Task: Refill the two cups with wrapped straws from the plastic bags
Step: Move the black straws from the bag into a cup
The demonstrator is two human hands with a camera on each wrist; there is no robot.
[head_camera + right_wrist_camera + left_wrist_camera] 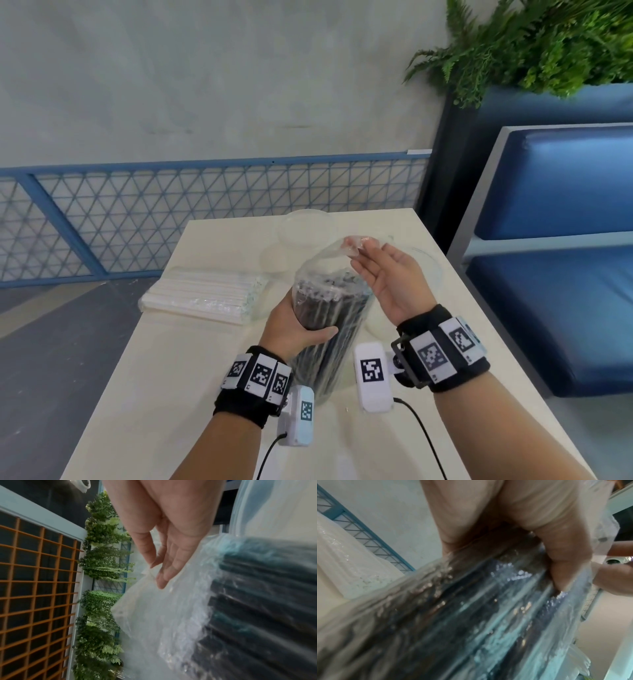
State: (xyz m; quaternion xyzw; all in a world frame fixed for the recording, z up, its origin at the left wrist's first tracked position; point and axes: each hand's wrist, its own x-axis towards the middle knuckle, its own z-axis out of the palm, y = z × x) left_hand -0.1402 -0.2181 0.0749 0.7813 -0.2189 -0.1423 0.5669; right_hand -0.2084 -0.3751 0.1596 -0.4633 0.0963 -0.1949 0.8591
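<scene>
A pale grey wall (205, 75) fills the upper left of the head view, with a blue lattice railing (205, 212) below it and grey floor (51, 325) at lower left. Green ferns (534, 44) hang at upper right above a blue padded bench (565, 192). A cream table (164, 394) occupies the centre.

Black wristbands (445, 353), checkered tags, white camera pods (371, 377), seemingly cabled.

clear bag of dark straws (327, 325) tilted upright; white-straw bag (202, 296) lying flat.
</scene>
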